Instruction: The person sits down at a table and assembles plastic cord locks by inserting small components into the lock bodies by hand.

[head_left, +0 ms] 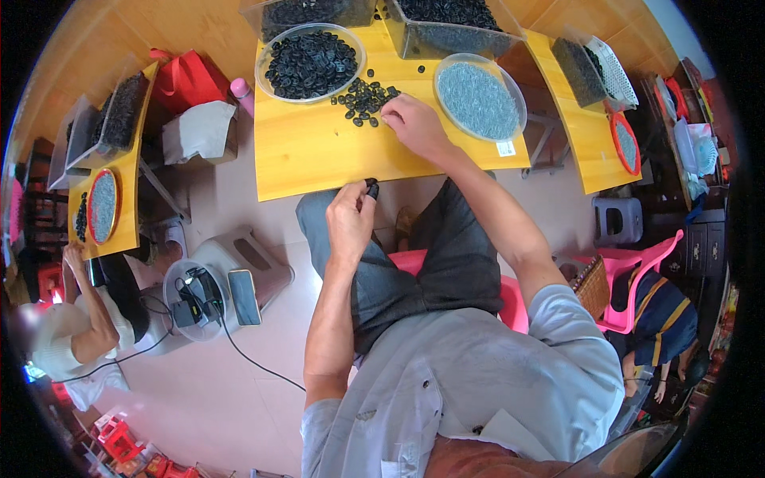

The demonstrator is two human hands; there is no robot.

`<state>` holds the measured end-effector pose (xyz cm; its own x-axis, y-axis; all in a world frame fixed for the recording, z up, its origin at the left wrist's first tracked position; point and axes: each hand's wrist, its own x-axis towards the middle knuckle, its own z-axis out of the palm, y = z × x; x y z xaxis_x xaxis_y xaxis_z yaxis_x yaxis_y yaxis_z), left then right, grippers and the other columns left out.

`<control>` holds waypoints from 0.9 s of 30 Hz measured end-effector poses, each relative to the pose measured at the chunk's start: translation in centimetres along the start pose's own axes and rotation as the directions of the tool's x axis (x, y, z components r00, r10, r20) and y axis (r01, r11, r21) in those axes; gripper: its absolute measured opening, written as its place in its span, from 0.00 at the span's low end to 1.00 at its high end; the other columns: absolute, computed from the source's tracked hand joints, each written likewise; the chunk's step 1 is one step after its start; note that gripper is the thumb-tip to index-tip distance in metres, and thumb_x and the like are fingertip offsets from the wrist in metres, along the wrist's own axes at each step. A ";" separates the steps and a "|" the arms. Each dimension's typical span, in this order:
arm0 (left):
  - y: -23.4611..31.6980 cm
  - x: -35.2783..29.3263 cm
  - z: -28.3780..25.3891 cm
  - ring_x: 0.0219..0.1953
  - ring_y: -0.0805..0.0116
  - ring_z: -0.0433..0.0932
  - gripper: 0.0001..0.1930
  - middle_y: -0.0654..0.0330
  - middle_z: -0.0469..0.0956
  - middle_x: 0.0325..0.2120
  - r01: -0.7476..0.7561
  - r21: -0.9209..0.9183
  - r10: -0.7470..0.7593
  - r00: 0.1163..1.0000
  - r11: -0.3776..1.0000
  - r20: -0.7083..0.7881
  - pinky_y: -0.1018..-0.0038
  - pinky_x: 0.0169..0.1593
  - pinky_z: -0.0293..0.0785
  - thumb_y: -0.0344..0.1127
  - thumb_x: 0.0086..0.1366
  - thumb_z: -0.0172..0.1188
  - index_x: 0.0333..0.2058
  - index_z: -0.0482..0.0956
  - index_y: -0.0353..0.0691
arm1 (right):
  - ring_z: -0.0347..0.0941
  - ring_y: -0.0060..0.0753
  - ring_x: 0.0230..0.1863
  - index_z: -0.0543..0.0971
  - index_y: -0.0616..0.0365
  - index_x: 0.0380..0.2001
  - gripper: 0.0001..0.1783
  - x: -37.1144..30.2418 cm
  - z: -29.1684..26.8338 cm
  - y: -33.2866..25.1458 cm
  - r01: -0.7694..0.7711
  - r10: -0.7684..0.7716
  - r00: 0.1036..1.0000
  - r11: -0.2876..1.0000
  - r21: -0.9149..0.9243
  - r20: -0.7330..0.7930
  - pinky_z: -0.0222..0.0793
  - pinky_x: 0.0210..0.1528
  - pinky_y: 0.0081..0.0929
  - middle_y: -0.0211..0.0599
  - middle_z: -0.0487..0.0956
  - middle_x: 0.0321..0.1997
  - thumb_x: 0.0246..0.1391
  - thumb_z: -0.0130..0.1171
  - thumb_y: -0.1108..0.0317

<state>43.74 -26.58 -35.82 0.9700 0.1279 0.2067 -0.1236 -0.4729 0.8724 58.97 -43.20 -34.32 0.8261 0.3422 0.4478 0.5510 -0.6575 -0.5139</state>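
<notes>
Left hand: the left hand [351,219] hung at the near edge of the counter [319,155], its fingers [360,199] pinched shut on one small black ring-shaped piece [372,190], which sat just over the counter's rim.
Right hand: the right hand [414,123] lay on the counter with its fingers curled down at the edge of the loose heap of black pieces [365,99]; whether anything was caught between the fingertips could not be told.
Supply: a clear round dish [311,62] full of the same black pieces stood just behind the heap, to the left.
Other stock: a second clear round dish [480,99] held fine grey parts, just right of the right hand; two clear bins [446,28] of dark stock stood at the far edge.
Weight: each black piece looked very light, likely an easy lift for two fingertips.
Stiffness: the pieces seemed firm moulded parts, probably not fragile; I judged that a pinch would not deform them.
Slip: smooth and tiny, so one could roll or flick off the counter if nudged from the side.
Where to hold: across the outer rim, thumb against forefinger, one piece at a time from the loose fringe of the heap.
Nearby: another person's arm [88,315] worked at a separate counter on the left, well apart.
</notes>
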 end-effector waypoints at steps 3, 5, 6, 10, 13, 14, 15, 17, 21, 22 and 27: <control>0.0 0.3 0.4 0.27 0.79 0.74 0.15 0.57 0.79 0.28 0.184 -0.257 -0.196 0.980 0.949 -0.022 0.81 0.35 0.71 0.19 0.56 0.54 0.43 0.77 0.30 | 0.78 0.31 0.26 0.79 0.61 0.30 0.07 -2.4 -1.0 -2.4 -0.420 0.292 0.897 0.798 0.432 0.333 0.72 0.30 0.28 0.39 0.80 0.27 0.52 0.58 0.68; -0.6 0.4 1.0 0.27 0.81 0.72 0.13 0.61 0.79 0.28 0.224 -0.398 -0.251 0.968 0.889 -0.015 0.83 0.35 0.70 0.19 0.58 0.54 0.43 0.78 0.31 | 0.76 0.25 0.25 0.78 0.62 0.30 0.05 -4.2 -1.6 -4.8 -0.410 0.231 0.886 0.796 0.446 0.402 0.70 0.28 0.24 0.35 0.79 0.26 0.53 0.58 0.71; -0.9 0.4 1.3 0.26 0.83 0.71 0.12 0.66 0.80 0.28 0.256 -0.530 -0.305 0.952 0.808 -0.006 0.85 0.35 0.70 0.20 0.60 0.55 0.42 0.79 0.31 | 0.75 0.18 0.24 0.78 0.64 0.31 0.03 -4.9 -1.8 -5.7 -0.395 0.161 0.869 0.794 0.462 0.467 0.69 0.27 0.19 0.32 0.79 0.25 0.54 0.57 0.75; -0.2 0.4 1.2 0.29 0.83 0.75 0.09 0.65 0.81 0.29 0.320 -0.629 -0.318 0.940 0.709 0.120 0.85 0.36 0.71 0.21 0.61 0.58 0.40 0.80 0.32 | 0.75 0.20 0.25 0.77 0.65 0.33 0.04 -6.1 -2.0 -6.1 -0.459 0.240 0.864 0.737 0.496 0.443 0.69 0.28 0.19 0.33 0.79 0.26 0.53 0.57 0.77; -1.1 0.3 1.3 0.32 0.81 0.76 0.10 0.63 0.81 0.31 0.312 -0.622 -0.282 0.948 0.719 0.150 0.85 0.37 0.71 0.21 0.61 0.59 0.42 0.79 0.32 | 0.75 0.21 0.26 0.76 0.66 0.35 0.05 -6.0 -2.6 -5.9 -0.580 0.257 0.796 0.584 0.569 0.548 0.70 0.29 0.18 0.35 0.79 0.27 0.53 0.57 0.79; -1.3 0.2 1.2 0.32 0.81 0.76 0.10 0.63 0.81 0.31 0.312 -0.621 -0.279 0.948 0.719 0.152 0.85 0.37 0.71 0.21 0.61 0.59 0.42 0.79 0.32 | 0.75 0.21 0.27 0.76 0.67 0.34 0.05 -6.1 -2.9 -6.1 -0.594 0.260 0.784 0.576 0.561 0.564 0.71 0.30 0.18 0.35 0.79 0.28 0.53 0.57 0.79; -1.6 0.1 1.1 0.32 0.81 0.77 0.10 0.63 0.81 0.31 0.322 -0.583 -0.285 0.945 0.746 0.158 0.84 0.37 0.71 0.21 0.61 0.58 0.42 0.79 0.32 | 0.76 0.21 0.28 0.76 0.67 0.34 0.04 -6.2 -3.0 -6.3 -0.609 0.262 0.772 0.569 0.553 0.580 0.72 0.32 0.19 0.36 0.79 0.28 0.53 0.57 0.79; -1.2 0.1 1.2 0.32 0.80 0.78 0.10 0.62 0.82 0.31 0.334 -0.543 -0.290 0.942 0.770 0.168 0.84 0.37 0.72 0.20 0.61 0.58 0.41 0.79 0.32 | 0.76 0.21 0.29 0.76 0.67 0.34 0.05 -6.6 -3.0 -6.0 -0.607 0.262 0.774 0.569 0.555 0.577 0.72 0.32 0.19 0.35 0.79 0.29 0.53 0.56 0.79; -1.0 -0.1 1.4 0.31 0.78 0.78 0.09 0.61 0.82 0.31 0.342 -0.608 -0.278 0.939 0.717 0.200 0.83 0.37 0.73 0.20 0.62 0.56 0.40 0.78 0.32 | 0.77 0.22 0.30 0.77 0.67 0.34 0.05 -7.3 -2.7 -5.5 -0.565 0.262 0.803 0.622 0.543 0.536 0.72 0.35 0.19 0.35 0.80 0.29 0.51 0.57 0.80; -1.0 -0.1 1.3 0.31 0.77 0.79 0.09 0.60 0.82 0.32 0.351 -0.620 -0.285 0.936 0.702 0.207 0.82 0.36 0.73 0.20 0.62 0.55 0.40 0.78 0.32 | 0.77 0.22 0.30 0.77 0.67 0.34 0.05 -7.3 -2.8 -5.6 -0.566 0.259 0.802 0.617 0.546 0.538 0.72 0.35 0.19 0.35 0.80 0.29 0.51 0.57 0.80; -0.5 0.1 1.5 0.32 0.74 0.79 0.09 0.58 0.82 0.33 0.367 -0.664 -0.279 0.930 0.651 0.239 0.81 0.36 0.74 0.19 0.62 0.52 0.40 0.77 0.31 | 0.77 0.21 0.31 0.79 0.65 0.34 0.07 -7.9 -3.0 -5.1 -0.483 0.246 0.854 0.705 0.520 0.459 0.72 0.34 0.21 0.36 0.81 0.29 0.49 0.59 0.79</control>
<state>44.25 -27.67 -36.87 0.9866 0.0423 -0.1575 0.1362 0.3179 0.9383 49.30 -44.53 -33.05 0.8949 0.4390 -0.0802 0.0515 -0.2800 -0.9586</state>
